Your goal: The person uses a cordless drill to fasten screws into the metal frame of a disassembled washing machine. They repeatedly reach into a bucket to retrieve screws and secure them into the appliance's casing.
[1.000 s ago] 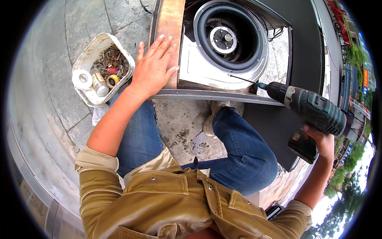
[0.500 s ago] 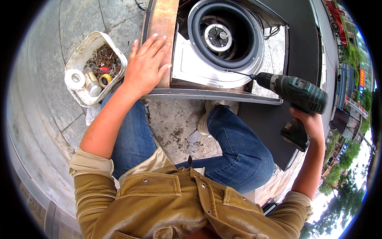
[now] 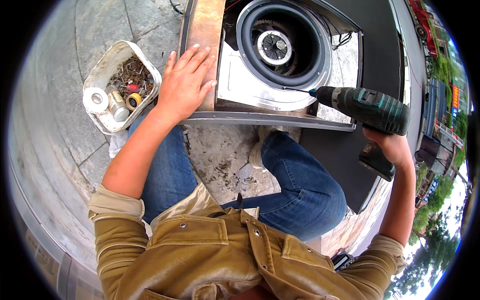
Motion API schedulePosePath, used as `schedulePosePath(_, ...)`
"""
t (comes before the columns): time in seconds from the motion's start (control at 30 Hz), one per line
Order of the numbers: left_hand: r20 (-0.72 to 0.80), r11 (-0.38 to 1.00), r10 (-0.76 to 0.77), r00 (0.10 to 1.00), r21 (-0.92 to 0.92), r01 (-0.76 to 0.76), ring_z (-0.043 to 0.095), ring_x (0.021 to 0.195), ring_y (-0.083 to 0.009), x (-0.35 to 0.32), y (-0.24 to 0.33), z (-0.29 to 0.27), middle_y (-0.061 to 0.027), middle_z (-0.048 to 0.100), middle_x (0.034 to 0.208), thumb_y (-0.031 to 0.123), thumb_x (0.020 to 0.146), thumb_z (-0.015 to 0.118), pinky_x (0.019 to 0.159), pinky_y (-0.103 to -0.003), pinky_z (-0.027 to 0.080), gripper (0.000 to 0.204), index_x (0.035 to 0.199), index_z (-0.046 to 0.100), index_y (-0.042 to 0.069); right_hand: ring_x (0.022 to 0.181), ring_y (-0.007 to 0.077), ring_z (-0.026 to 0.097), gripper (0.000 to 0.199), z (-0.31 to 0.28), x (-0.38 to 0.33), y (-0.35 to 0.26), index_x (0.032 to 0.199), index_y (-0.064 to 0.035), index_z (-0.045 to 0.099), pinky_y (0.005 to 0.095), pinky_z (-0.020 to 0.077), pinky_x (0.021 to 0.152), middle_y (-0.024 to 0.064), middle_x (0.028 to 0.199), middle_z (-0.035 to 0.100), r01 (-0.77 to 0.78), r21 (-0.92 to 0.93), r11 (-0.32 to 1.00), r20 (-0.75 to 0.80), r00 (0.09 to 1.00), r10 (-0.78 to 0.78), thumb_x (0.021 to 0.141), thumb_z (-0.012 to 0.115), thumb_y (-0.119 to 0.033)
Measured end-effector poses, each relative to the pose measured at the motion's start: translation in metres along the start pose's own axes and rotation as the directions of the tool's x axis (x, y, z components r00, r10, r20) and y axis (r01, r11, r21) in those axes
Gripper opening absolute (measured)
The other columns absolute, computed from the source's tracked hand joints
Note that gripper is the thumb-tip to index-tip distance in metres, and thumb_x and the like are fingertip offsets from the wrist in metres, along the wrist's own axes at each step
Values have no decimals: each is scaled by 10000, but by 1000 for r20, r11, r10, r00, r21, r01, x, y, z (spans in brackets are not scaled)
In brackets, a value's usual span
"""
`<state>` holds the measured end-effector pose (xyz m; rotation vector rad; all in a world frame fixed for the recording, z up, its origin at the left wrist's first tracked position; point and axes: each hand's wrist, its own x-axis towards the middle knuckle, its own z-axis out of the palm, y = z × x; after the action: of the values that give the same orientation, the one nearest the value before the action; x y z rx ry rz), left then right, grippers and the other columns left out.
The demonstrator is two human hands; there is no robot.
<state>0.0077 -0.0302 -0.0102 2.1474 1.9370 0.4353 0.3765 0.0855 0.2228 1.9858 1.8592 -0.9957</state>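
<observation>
From where I stand, the right hand [image 3: 392, 147] is wrapped round the handle of a drill [image 3: 367, 107], fingers curled in close; the trigger finger is out of my sight, so I can't tell whether it is pressing. A long thin bit [image 3: 298, 90] points left from the drill, its tip by the lower edge of the black ring [image 3: 245, 42] round a fan [image 3: 274, 46]. Whether it sits in a screw or just beside one is too small to make out.

The left hand [image 3: 185, 87] grips nothing: it lies flat, fingers a little spread, on a brown board [image 3: 207, 25] along the left of the fan's metal plate [image 3: 240, 80].

My worry is the bit. It's long and the drill looks tilted, so I'd guess a sideways push could make it slip and scratch the plate or nick the ring. If the left hand eased off, the frame [image 3: 270, 119] might shift under the load. A dropped screw could fall into the fan, and the loose wires [image 3: 342, 40] past it could snag.

Farther out on the left stands a white bucket [image 3: 95, 75] with a jar [image 3: 117, 105], tape and a heap of small bits [image 3: 131, 75].
</observation>
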Motion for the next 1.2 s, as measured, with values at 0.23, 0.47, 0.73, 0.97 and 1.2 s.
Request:
schedulePosePath(0.23, 6, 1000, -6, 1000, 3, 6, 318, 1387, -252, 0, 1, -3, -29, 426, 1449, 321, 880, 612, 1119, -550, 234, 512, 1341, 498, 129, 709, 96, 539, 229, 3, 1, -14, 998, -33, 650, 274, 442, 643, 6, 805, 613, -1, -34, 999, 0, 1000, 1, 780, 714, -59)
schedulePosePath(0.47, -3, 1000, 3, 1000, 1, -3, 326, 1382, -255, 0, 0, -2, -32, 434, 1441, 316, 872, 619, 1113, -557, 243, 512, 1333, 505, 124, 642, 77, 511, 212, 5, 5, -11, 996, -39, 653, 261, 436, 578, -13, 748, 587, 33, -7, 999, 4, 999, -33, 793, 707, -72)
schedulePosePath(0.73, -4, 1000, 3, 1000, -1, -3, 337, 1374, -258, 0, 0, -2, -36, 444, 1433, 304, 866, 626, 1109, -559, 251, 508, 1327, 511, 123, 887, 152, 617, 314, 3, 3, -21, 1077, -25, 641, 315, 487, 820, 62, 956, 679, -19, -29, 999, 40, 999, 20, 774, 723, -50)
schedulePosePath(0.97, -3, 1000, 0, 1000, -9, -1, 341, 1372, -256, 1, 1, -2, -32, 451, 1427, 300, 863, 630, 1110, -552, 255, 507, 1325, 513, 124, 890, 152, 613, 364, 4, 0, -21, 1101, -33, 635, 315, 486, 824, 57, 976, 677, 38, -16, 999, 39, 999, -37, 769, 767, -100)
schedulePosePath(1.2, -2, 1000, -3, 1000, -9, 3, 345, 1369, -254, 1, 1, -3, -28, 456, 1422, 289, 857, 638, 1107, -550, 262, 505, 1320, 518, 126, 893, 141, 597, 396, 7, -1, -16, 1116, -34, 632, 311, 479, 829, 50, 985, 674, 80, 51, 995, 28, 996, -82, 772, 790, -148)
